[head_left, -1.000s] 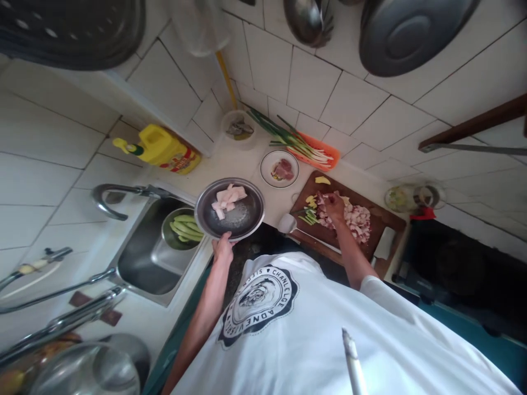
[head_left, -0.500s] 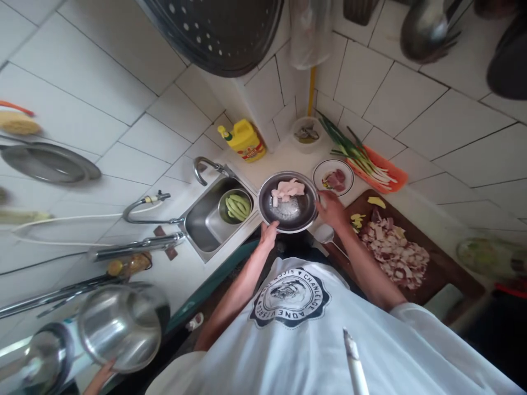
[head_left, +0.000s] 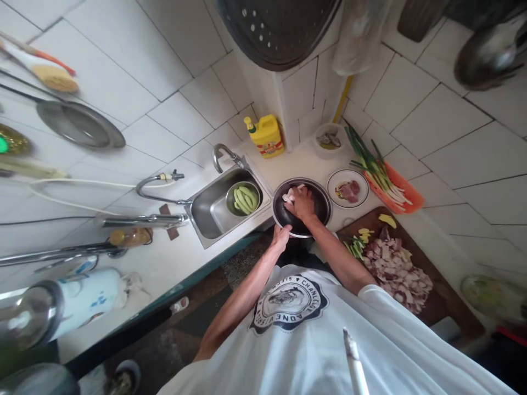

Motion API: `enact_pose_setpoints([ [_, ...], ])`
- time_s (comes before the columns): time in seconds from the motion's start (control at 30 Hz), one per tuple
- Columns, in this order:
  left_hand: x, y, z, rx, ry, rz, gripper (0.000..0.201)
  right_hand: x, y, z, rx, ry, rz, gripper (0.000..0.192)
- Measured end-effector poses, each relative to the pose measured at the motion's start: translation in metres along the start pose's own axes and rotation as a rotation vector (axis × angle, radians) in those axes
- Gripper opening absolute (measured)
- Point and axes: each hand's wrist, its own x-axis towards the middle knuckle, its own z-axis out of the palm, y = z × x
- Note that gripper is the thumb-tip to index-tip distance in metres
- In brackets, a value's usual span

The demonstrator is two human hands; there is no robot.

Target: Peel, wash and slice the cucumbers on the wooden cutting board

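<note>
While your left hand (head_left: 282, 236) grips the near-left edge of a round, dark-lined metal bowl with a silvery rim (head_left: 280, 215), its thumb lies over the lip, and the other fingers seem tucked beneath. Your right hand (head_left: 301, 206) reaches down inside, fingers spread over soft-looking, pale pink pieces of meat (head_left: 292, 193); whether those fingers close on any piece, you cannot tell from here.

The bowl sits in front of you, at the near edge of the white counter (head_left: 288, 164); how much of its weight the counter bears is hidden. Judge it stiff and fairly light, not fragile, though wet fingers could slide on the smooth metal. The rim is the sure place to hold it, thumb inside and fingers under. Expect the meat to be soft, limp and slippery, best gathered from above with several fingertips rather than pinched at one end.

The bowl's mouth faces up toward you, and being round, it has no long axis. The meat lies toward the far-left part of the bowl, poking out past your fingers; your hand covers too much to tell its long axis.

Just right of the bowl stands a white, dark-rimmed round plate (head_left: 364, 185) with reddish meat. Farther right, a brown chopping board (head_left: 447, 302) bears a heap of diced pink-and-white meat (head_left: 395, 269). To the left, a stainless-steel sink (head_left: 209, 219) holds a steel bowl (head_left: 229, 204) of long, pale-green vegetables (head_left: 246, 199).
</note>
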Motion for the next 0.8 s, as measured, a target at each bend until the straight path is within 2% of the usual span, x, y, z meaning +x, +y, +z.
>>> enact_pose_setpoints([
  [0.1, -0.004, 0.0, -0.002, 0.006, -0.006, -0.016, 0.025, 0.003, -0.008, 0.003, -0.014, -0.03, -0.023, 0.052],
  [0.17, -0.006, -0.001, -0.004, 0.001, -0.018, -0.004, 0.026, 0.006, -0.014, 0.007, -0.023, -0.041, -0.017, 0.045],
  [0.33, -0.003, -0.006, -0.013, -0.071, -0.025, -0.041, 0.033, 0.019, -0.016, 0.024, 0.139, -0.064, 0.022, 0.04],
  [0.5, 0.004, -0.007, -0.028, -0.172, 0.058, -0.098, 0.031, 0.031, -0.015, 0.042, 0.449, -0.063, 0.04, 0.038],
  [0.57, 0.005, -0.008, -0.034, -0.205, 0.073, -0.101, 0.028, 0.03, -0.021, 0.046, 0.487, -0.012, 0.038, 0.045],
  [0.67, 0.002, -0.012, -0.038, -0.235, 0.083, -0.06, 0.025, 0.023, -0.036, 0.048, 0.385, 0.06, -0.013, 0.078],
  [0.73, 0.0, -0.014, -0.04, -0.241, 0.079, -0.014, 0.026, 0.018, -0.046, 0.048, 0.257, 0.002, -0.066, 0.097],
  [0.8, -0.003, -0.015, -0.042, -0.239, 0.062, 0.032, 0.027, 0.013, -0.054, 0.046, 0.137, -0.085, -0.123, 0.104],
])
